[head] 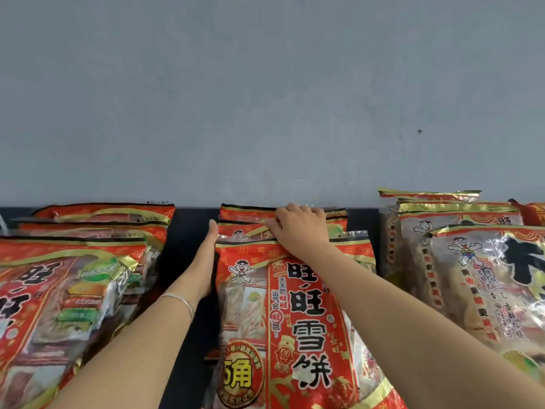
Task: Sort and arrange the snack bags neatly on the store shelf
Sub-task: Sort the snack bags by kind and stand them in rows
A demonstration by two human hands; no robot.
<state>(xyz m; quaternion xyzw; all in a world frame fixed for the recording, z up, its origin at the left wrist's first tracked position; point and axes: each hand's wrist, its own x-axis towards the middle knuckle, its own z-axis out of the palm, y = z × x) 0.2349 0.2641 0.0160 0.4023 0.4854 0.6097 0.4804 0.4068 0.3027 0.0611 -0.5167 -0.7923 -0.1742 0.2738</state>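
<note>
- Room: I see a plain grey-blue wall [265, 84] filling the top half of the view, w/ one small dark speck [419, 131] on its right side.
- Surface: a dark, near-black store shelf [188, 255] runs along the foot of the wall. Bare strips of it show btwn the rows of bags.
- Left row of red foil snack bags [73, 290]: several stand one behind another, leaning back, well apart from both hands.
- Middle row of red-and-gold foil snack bags [298, 314]: approx. three deep, centre of the shelf, the rearmost just at the wall. The front red bag with big black characters [306, 364] faces me upright.
- Right row of clear-and-silver snack bags [472, 276]: stacked front to back. Its back bags reach higher up the wall than the other rows.
- Left hand [206, 255]: released, fingers straight and together, palm flat against the left edge of the middle row, fingertips reaching twd the back bags. Thin silver bracelet [180, 299] on that wrist.
- Right hand [300, 228]: on top of the middle row, fingers curled over the top seams of the rear bags, thumb lying on the near side at the front bag's top seam, so it grips those tops. Can't tell how many bags it holds.
- Both forearms come in from the bottom of the view, one on either side of the front bag.
</note>
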